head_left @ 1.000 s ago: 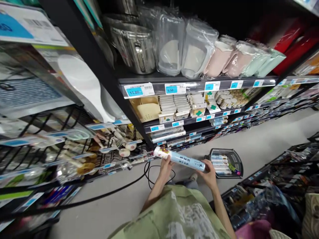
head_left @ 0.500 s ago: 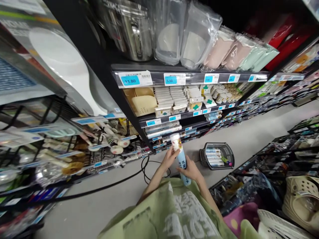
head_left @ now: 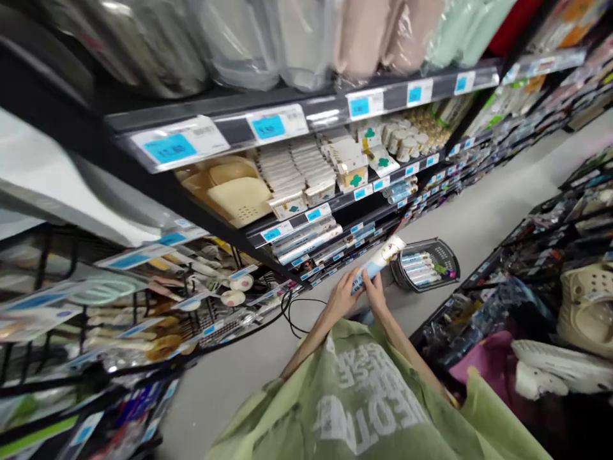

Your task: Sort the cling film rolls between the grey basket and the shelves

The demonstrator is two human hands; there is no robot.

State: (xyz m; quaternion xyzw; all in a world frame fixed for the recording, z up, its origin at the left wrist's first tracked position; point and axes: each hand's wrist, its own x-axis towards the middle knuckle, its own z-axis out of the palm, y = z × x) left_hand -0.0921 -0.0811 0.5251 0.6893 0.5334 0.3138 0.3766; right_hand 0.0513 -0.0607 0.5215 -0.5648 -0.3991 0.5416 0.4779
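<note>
A rolled package in blue and white printed film (head_left: 380, 257) is held out in front of my body, tilted up to the right. My left hand (head_left: 341, 295) grips its lower end from the left. On the other side, my right hand (head_left: 373, 291) is closed round the same end, close beside the left. The roll's far end overlaps the near left edge of a dark basket (head_left: 401, 281) on the floor. Similar light-blue and white rolls (head_left: 421, 268) lie inside that basket, with a green and purple item beside them.
Shelves with price tags (head_left: 278, 124) rise ahead, holding jugs, boxed goods and more rolls (head_left: 306, 239) low down. Utensils hang on the left rack (head_left: 191, 281). A black cable (head_left: 287, 313) crosses the floor. Clogs (head_left: 587, 300) and packaged goods line the right side.
The roll has swung from pointing up-left to pointing up-right, toward the basket. Both hands have shifted to its lower end and closer together. The view has moved nearer the shelf.
</note>
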